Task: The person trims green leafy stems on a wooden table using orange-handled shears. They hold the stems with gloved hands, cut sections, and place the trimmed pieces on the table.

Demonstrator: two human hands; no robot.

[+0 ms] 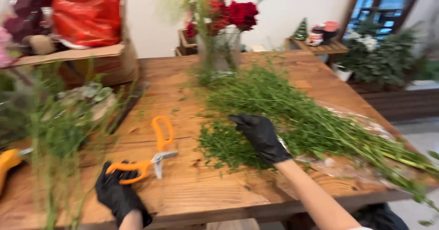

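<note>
**Gloved hands between shears and greenery**

The left hand (120,194), in a black glove, lay at the near edge of the wooden surface (206,189) with its fingers closed around one orange handle of the shears (153,152). The shears stood open, the other handle pointing away from the person and the short blades aimed right, toward the greenery. The right hand (261,136), also gloved, rested palm-down on the bundle of green stems (292,115); its fingers were spread and pressing, not visibly gripping anything. The bundle's long axis ran from the far middle of the surface to its near right corner, lying on a clear plastic wrap (347,166). The right hand was plainly the nearer one to the stems. Beyond stood a glass vase of red roses (226,33). At far left sat a brown cardboard box (98,63) with a shiny red bag (87,13) on top.
</note>
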